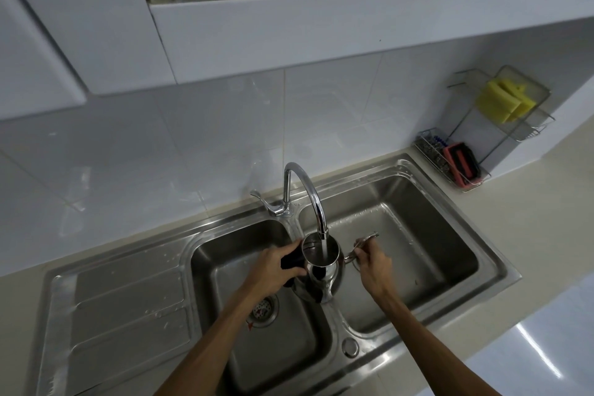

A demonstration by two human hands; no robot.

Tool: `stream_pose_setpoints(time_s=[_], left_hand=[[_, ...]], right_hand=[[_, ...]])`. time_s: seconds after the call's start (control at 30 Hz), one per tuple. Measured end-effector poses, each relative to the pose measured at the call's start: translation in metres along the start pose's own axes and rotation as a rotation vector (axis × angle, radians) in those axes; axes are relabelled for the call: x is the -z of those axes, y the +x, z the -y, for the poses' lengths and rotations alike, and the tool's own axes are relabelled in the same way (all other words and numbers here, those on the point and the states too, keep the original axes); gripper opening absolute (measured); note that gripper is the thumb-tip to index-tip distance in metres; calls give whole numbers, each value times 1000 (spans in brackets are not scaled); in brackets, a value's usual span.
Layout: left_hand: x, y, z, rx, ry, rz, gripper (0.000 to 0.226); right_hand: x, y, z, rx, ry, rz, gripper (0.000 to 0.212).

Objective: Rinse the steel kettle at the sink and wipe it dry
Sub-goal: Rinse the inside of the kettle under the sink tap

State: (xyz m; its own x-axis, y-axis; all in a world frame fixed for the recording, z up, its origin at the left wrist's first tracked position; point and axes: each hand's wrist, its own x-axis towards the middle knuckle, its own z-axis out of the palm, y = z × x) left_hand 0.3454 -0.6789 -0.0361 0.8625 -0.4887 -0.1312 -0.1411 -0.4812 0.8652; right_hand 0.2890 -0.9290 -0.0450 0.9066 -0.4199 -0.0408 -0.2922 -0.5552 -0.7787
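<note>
A shiny steel kettle (321, 270) is held over the divider of a double steel sink (482, 244), its mouth open under the curved tap (305, 190). Water runs from the tap straight into the kettle. My left hand (276, 267) grips the kettle's black handle on the left side. My right hand (373, 264) holds a thin steel part at the kettle's right, near the spout; what exactly that part is I cannot tell.
The left basin has a drain strainer (265, 310), and a ribbed draining board (128, 309) lies further left. A wire rack (501, 125) at the back right holds yellow sponges (504, 100) and a red-black scrubber (459, 164). Beige counter surrounds the sink.
</note>
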Motion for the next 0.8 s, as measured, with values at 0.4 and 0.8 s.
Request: stream_pose_setpoints(time_s=[0.4, 0.8], left_hand=[[-1, -6, -11, -37, -38, -31, 82], [-3, -2, -11, -32, 2, -16, 82]], right_hand=[[4, -4, 4, -45, 11, 11, 8], [-7, -67, 8, -72, 11, -122, 30]])
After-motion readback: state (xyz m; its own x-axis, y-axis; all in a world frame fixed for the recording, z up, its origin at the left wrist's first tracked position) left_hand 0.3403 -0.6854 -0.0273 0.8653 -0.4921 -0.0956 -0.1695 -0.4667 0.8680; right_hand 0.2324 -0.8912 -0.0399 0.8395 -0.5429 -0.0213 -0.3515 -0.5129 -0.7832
